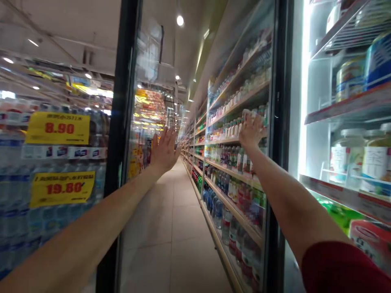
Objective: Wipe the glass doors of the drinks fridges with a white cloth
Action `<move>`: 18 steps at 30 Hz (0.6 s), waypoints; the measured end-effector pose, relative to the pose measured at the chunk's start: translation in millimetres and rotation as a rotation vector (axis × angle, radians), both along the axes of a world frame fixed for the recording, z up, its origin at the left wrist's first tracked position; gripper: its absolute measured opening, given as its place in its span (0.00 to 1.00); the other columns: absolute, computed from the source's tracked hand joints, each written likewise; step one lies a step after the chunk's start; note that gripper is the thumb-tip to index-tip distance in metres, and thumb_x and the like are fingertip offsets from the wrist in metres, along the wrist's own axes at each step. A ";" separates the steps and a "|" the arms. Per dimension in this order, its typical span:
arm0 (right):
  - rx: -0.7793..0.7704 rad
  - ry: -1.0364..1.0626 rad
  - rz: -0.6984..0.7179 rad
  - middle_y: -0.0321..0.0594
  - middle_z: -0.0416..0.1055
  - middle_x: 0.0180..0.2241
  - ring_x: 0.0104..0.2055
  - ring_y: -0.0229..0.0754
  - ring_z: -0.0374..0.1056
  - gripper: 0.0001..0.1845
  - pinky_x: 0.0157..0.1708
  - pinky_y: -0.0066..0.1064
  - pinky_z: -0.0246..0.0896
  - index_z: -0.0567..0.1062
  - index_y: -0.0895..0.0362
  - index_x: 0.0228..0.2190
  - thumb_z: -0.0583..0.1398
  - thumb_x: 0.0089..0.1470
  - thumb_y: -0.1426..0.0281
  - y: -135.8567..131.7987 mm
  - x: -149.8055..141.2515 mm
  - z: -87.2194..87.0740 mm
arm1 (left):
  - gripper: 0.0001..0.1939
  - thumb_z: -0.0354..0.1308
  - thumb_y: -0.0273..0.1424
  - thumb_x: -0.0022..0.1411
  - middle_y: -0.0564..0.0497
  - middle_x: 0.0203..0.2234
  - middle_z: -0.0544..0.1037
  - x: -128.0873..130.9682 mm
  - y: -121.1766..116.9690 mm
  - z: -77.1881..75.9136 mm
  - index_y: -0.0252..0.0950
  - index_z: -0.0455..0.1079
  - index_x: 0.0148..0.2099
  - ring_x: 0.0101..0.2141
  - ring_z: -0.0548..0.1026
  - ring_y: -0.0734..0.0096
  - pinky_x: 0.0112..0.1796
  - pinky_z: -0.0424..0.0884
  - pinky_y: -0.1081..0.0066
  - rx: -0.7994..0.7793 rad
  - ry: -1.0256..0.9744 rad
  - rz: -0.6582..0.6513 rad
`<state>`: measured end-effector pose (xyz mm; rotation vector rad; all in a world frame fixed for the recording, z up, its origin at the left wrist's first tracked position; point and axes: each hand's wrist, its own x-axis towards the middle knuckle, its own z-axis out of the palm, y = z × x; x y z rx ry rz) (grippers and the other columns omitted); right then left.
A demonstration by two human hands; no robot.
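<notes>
Both my arms reach forward to a glass door in a black frame, standing open beside a lit drinks cooler. My left hand is held up flat at the left part of the pane, fingers stretched out and slightly apart, holding nothing. Farther right, my right hand is also raised against the pane with its fingers spread. A pale patch shows at its fingertips; I cannot tell whether it is a reflection or a bottle behind. Whether either palm presses the glass is hard to judge.
On the right, the cooler shelf carries cans, with bottles below. Stacked water bottles with yellow price signs stand at left. Through or in the glass appear a tiled aisle floor and long shelves of drinks.
</notes>
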<state>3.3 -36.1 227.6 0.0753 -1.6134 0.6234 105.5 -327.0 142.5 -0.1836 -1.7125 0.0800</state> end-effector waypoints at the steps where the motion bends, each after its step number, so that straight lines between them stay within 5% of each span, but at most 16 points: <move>1: -0.019 -0.019 -0.017 0.49 0.47 0.62 0.62 0.54 0.46 0.26 0.55 0.60 0.39 0.61 0.53 0.56 0.47 0.55 0.70 10.9 -3.8 -5.3 | 0.28 0.45 0.36 0.61 0.42 0.62 0.52 -3.1 5.1 -2.5 0.34 0.51 0.62 0.62 0.46 0.59 0.59 0.40 0.50 0.021 0.009 -0.003; 5: -0.052 -0.073 -0.067 0.50 0.47 0.62 0.62 0.52 0.48 0.26 0.55 0.58 0.42 0.60 0.54 0.56 0.46 0.55 0.72 44.4 -13.1 -49.0 | 0.30 0.46 0.38 0.60 0.43 0.63 0.49 -11.3 14.9 -14.5 0.34 0.49 0.63 0.63 0.43 0.59 0.60 0.37 0.50 0.034 0.017 -0.034; 8: -0.040 -0.044 -0.055 0.49 0.50 0.61 0.62 0.53 0.48 0.26 0.54 0.58 0.44 0.62 0.55 0.55 0.45 0.55 0.73 38.3 -9.0 -95.0 | 0.31 0.48 0.37 0.59 0.44 0.63 0.48 -14.5 13.7 -19.0 0.34 0.48 0.63 0.63 0.42 0.60 0.60 0.35 0.52 0.037 0.014 -0.069; 11: 0.242 0.051 0.020 0.41 0.51 0.61 0.65 0.50 0.41 0.26 0.57 0.54 0.43 0.63 0.50 0.54 0.47 0.55 0.73 -7.6 8.2 -137.0 | 0.31 0.47 0.38 0.60 0.44 0.63 0.47 -17.0 12.9 -21.0 0.34 0.47 0.63 0.63 0.41 0.59 0.60 0.34 0.51 0.074 0.024 -0.068; 14: 0.564 0.075 0.115 0.34 0.49 0.62 0.66 0.46 0.36 0.25 0.61 0.47 0.39 0.62 0.47 0.54 0.49 0.55 0.72 -66.5 28.2 -158.2 | 0.28 0.43 0.39 0.63 0.47 0.63 0.47 -17.2 24.7 -27.7 0.35 0.48 0.63 0.63 0.43 0.61 0.61 0.36 0.52 0.038 0.058 -0.103; 18: 0.405 0.069 0.199 0.41 0.45 0.63 0.66 0.40 0.32 0.25 0.63 0.40 0.35 0.56 0.59 0.57 0.45 0.58 0.69 -102.6 35.4 -158.0 | 0.29 0.35 0.42 0.65 0.46 0.63 0.49 -16.5 65.4 -43.0 0.33 0.46 0.63 0.63 0.45 0.66 0.60 0.45 0.59 -0.178 -0.120 -0.318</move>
